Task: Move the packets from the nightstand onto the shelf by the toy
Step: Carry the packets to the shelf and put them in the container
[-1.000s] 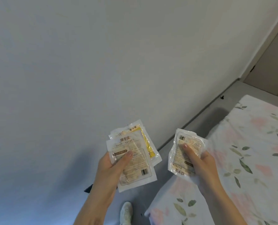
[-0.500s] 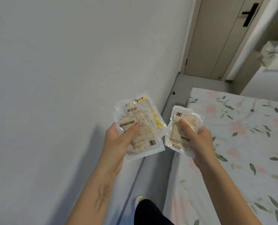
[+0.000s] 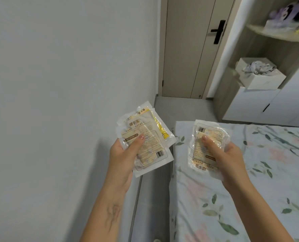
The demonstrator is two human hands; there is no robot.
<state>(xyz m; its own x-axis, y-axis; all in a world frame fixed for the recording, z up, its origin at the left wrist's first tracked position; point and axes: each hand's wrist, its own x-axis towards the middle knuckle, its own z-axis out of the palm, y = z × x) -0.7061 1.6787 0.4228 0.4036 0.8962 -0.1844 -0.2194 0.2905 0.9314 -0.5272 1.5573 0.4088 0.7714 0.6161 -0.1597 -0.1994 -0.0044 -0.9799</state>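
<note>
Clear-plastic packets [image 3: 145, 138] fanned in left hand [image 3: 122, 158], thumb clamped on top; right hand [image 3: 227, 159] grips another packet [image 3: 206, 145] (upside down). Shelf [image 3: 276, 34] w/ purple toy [image 3: 283, 13] far right.

Plain grey-white wall [image 3: 61, 70] fills the left side. Beige door [image 3: 189, 49] at the far end, shut, with a black handle [image 3: 218, 31] on its right edge. Grey floor [image 3: 178, 109] runs from the door down a narrow strip between wall and bed. Bed [image 3: 250, 198] at lower right, sheet pale with pink flowers and green leaves, its near corner just beside the floor strip. White cabinet [image 3: 260, 105] beyond the bed, dark slot pulls on its doors. Open white box [image 3: 262, 77] sits on top of the cabinet, crumpled cloth [image 3: 258, 67] inside it. A shoe tip [image 3: 156, 240] shows at the bottom edge.
</note>
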